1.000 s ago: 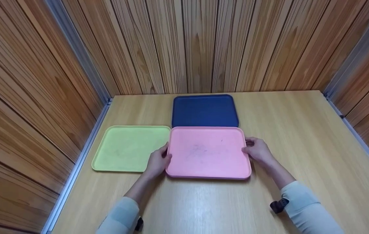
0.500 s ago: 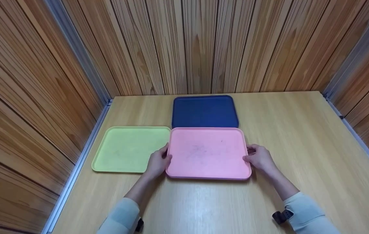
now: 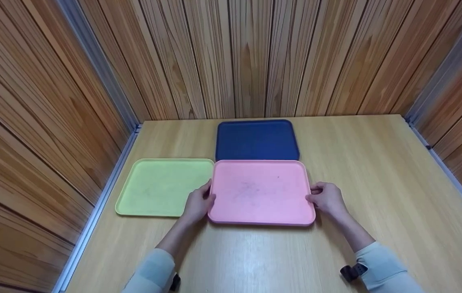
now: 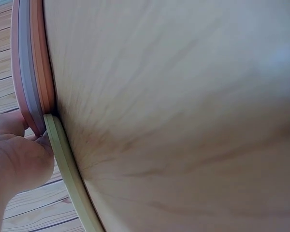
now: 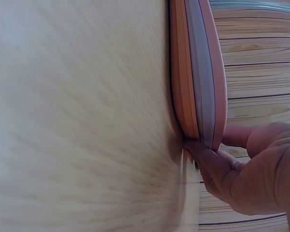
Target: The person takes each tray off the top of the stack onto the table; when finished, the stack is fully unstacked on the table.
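Note:
A pink rectangular tray (image 3: pixel 259 191) tops a stack in the middle of the table. Beneath it the wrist views show the rims of a purple tray (image 5: pixel 202 82) and, lowest, an orange tray (image 4: pixel 41 63). My left hand (image 3: pixel 197 203) grips the stack's left side, thumb over the pink rim, its other fingers partly hidden beside the green tray (image 3: pixel 162 187). At the right side my right hand (image 3: pixel 328 199) pinches the stack, thumb on the pink rim and fingertips low by the orange one. The stack appears to rest on the table.
Behind the pink tray a dark blue tray (image 3: pixel 257 140) lies flat near the back wall (image 3: pixel 255 61). The green tray borders the stack on the left. Wood-panelled side walls with metal edges flank the table (image 3: pixel 377 175).
My right hand has slid a little toward me along the stack's right edge. The left hand stays where it was, and the trays show no clear movement.

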Demonstrator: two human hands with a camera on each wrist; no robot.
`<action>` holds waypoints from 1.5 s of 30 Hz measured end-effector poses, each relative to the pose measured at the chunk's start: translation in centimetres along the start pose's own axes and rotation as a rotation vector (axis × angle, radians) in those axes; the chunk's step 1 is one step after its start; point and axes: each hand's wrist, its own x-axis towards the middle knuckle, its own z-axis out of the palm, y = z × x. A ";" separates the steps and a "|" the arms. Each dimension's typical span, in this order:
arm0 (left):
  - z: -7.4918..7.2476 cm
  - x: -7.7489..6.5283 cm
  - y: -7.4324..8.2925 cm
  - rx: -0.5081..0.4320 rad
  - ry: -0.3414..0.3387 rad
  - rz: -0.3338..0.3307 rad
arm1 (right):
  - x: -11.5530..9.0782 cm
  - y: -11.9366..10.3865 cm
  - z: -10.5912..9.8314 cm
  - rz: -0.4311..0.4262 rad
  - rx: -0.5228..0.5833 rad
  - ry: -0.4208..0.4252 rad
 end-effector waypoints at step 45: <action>0.2 -0.2 -0.6 0.021 -0.020 0.061 | -1.8 1.0 -2.7 0.057 0.313 -0.214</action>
